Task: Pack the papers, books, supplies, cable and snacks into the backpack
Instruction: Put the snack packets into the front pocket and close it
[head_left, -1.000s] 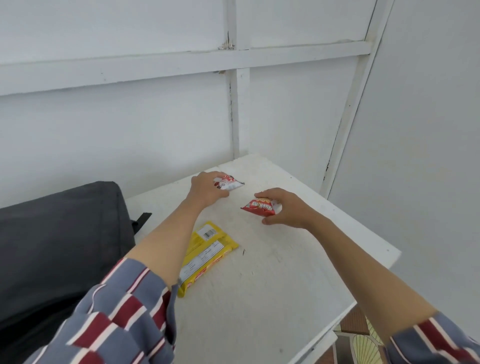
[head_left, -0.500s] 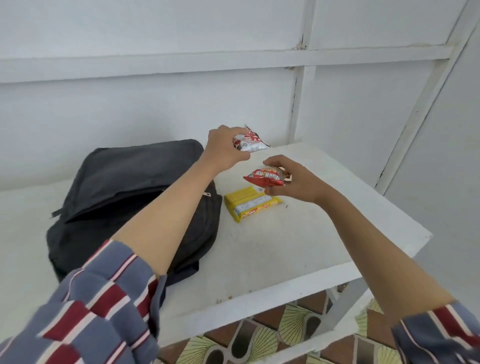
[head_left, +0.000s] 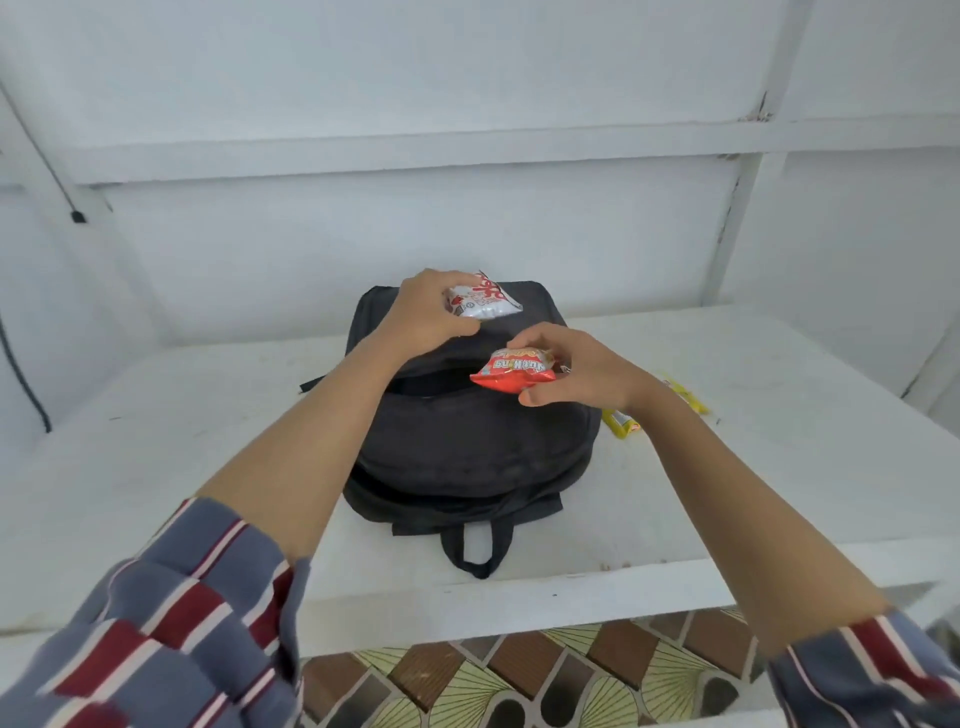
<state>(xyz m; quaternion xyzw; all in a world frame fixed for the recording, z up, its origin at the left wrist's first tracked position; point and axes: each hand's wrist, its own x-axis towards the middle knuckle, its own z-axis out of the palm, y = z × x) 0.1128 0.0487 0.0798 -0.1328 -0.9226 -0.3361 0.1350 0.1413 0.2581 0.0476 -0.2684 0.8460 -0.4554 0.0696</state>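
Observation:
A black backpack (head_left: 467, 441) lies flat on the white table (head_left: 182, 441), its carry loop toward me and a dark zip opening across its upper part. My left hand (head_left: 421, 312) grips a white-and-red snack packet (head_left: 485, 304) above the backpack's far end. My right hand (head_left: 576, 371) pinches a red snack packet (head_left: 511, 374) just over the opening. A yellow snack pack (head_left: 623, 423) lies on the table right of the backpack, mostly hidden behind my right forearm.
A white panelled wall (head_left: 467, 223) rises directly behind the table. A black cable (head_left: 31, 374) hangs down the wall at far left. The table's front edge (head_left: 519, 597) is near me, with patterned floor tiles (head_left: 519, 675) below.
Both hands lifted their snack packets off the table's right part and carried them left over the backpack. My view swung left, putting the backpack in the centre.

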